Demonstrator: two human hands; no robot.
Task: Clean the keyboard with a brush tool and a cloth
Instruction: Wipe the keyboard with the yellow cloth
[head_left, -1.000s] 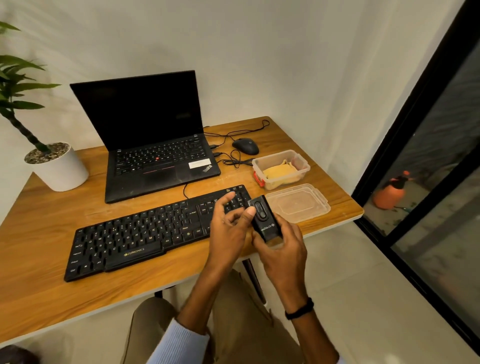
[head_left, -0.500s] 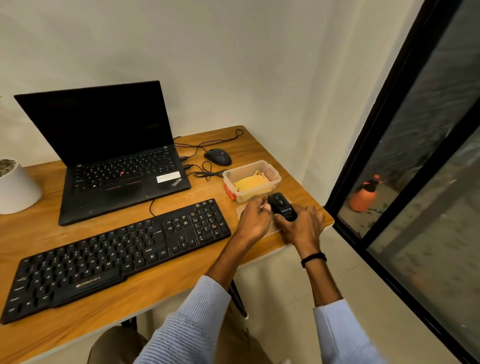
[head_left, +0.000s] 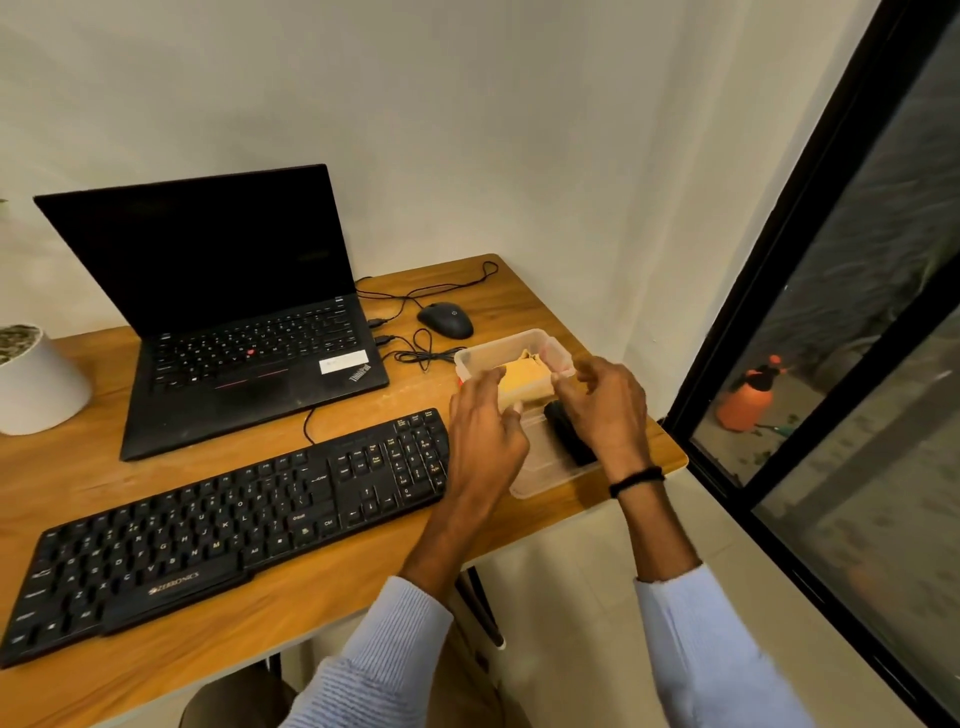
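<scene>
Pinching the yellow cloth (head_left: 524, 380) are left hand (head_left: 485, 441) and right hand (head_left: 605, 410).

One wide-angle head cam looks fwd & down on the desk (head_left: 78, 493), near the keyboard (head_left: 234, 519), wall (head_left: 467, 130) behind.

- Table (head_left: 78, 467): bore every item below.
- Keyboard (head_left: 234, 525): lay along the front edge.
- Laptop (head_left: 249, 358): stood open behind the keyboard, toward the wall.
- Pot (head_left: 36, 384): stood at the far left, left of the laptop.
- Mouse (head_left: 445, 319): lay right of the laptop, at the back; cables (head_left: 421, 353) lay between the two.
- Container (head_left: 511, 348): stood in front of the mouse.
- Cloth (head_left: 524, 382): sat in the container, over its near rim.
- Lid (head_left: 545, 467): lay in front of the container, just right of the keyboard.
- Brush tool (head_left: 569, 436): lay on the lid.
- Left hand (head_left: 485, 431): at the cloth's left edge; right hand (head_left: 602, 405): at its right edge, above the brush tool.
</scene>
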